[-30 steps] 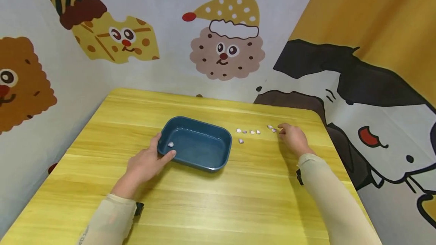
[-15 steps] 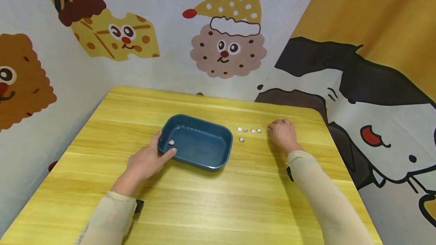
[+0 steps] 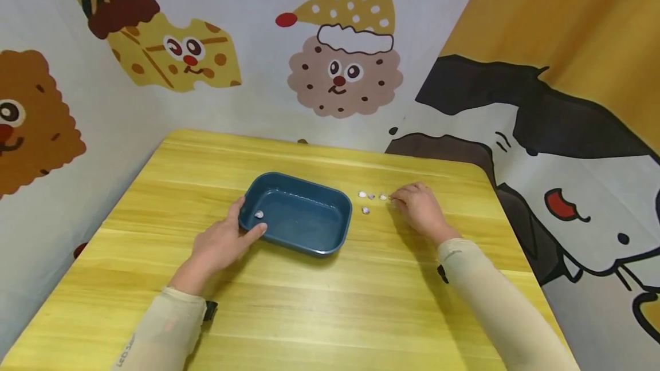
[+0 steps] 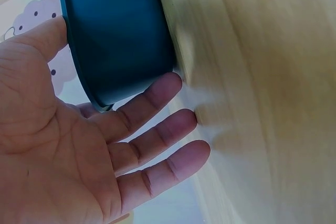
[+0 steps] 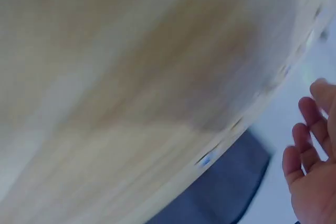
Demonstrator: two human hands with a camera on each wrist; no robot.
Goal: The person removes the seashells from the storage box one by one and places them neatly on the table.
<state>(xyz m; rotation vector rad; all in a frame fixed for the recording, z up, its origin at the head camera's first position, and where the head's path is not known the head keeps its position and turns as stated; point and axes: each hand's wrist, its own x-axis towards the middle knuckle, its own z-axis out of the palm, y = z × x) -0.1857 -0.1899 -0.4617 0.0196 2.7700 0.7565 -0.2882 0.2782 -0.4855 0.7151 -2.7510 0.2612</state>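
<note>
A dark teal rectangular basin (image 3: 304, 222) stands on the table. My left hand (image 3: 219, 242) holds its left end, thumb on the front rim and fingers along the outer side; in the left wrist view the other fingers stretch past the corner. One small whitish seashell (image 3: 259, 214) lies inside, near that end. Right of the basin, a row of small shells (image 3: 362, 194) lies on the wood, with another shell (image 3: 365, 210) nearer me. My right hand (image 3: 420, 210) is low over the row's right end, fingers loosely bent and fingertips beside a shell (image 3: 382, 196); whatever is under them is hidden.
The yellow wood-grain table (image 3: 309, 314) reaches to a cartoon-printed cloth (image 3: 247, 113) behind it and at both sides. The right wrist view is blurred, with a shell-like speck (image 5: 207, 158) near the tabletop's edge.
My right hand has moved left over the two shells at the far right, which no longer show. Its fingertips are now at the row's right end. My left hand and the basin stay put.
</note>
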